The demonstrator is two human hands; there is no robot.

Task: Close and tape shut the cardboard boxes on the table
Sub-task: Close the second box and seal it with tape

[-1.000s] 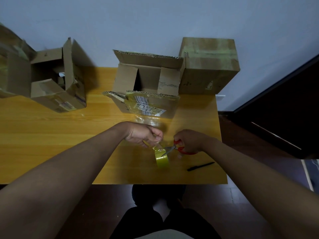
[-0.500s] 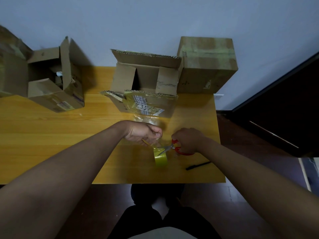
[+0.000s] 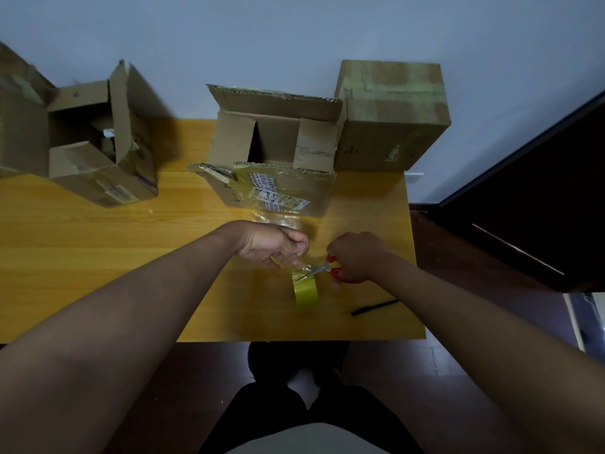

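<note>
An open cardboard box (image 3: 275, 149) stands mid-table, flaps up, with a clear tape strip (image 3: 278, 221) running from its front face toward me. My left hand (image 3: 278, 245) pinches that strip near the yellowish tape roll (image 3: 306, 291), which stands on edge on the table. My right hand (image 3: 355, 255) grips red-handled scissors (image 3: 329, 268), their blades at the tape just above the roll. A second open box (image 3: 98, 149) sits at the left. A closed, taped box (image 3: 391, 116) stands at the back right.
A black pen (image 3: 373, 307) lies on the wooden table (image 3: 98, 257) near its right front corner. Another cardboard box (image 3: 16, 119) is cut off at the far left edge. A dark cabinet (image 3: 540, 208) stands to the right of the table.
Both hands, the roll and the scissors stay in nearly the same spot. The scissor blades have stayed at the tape by the roll. The view has shifted slightly.
</note>
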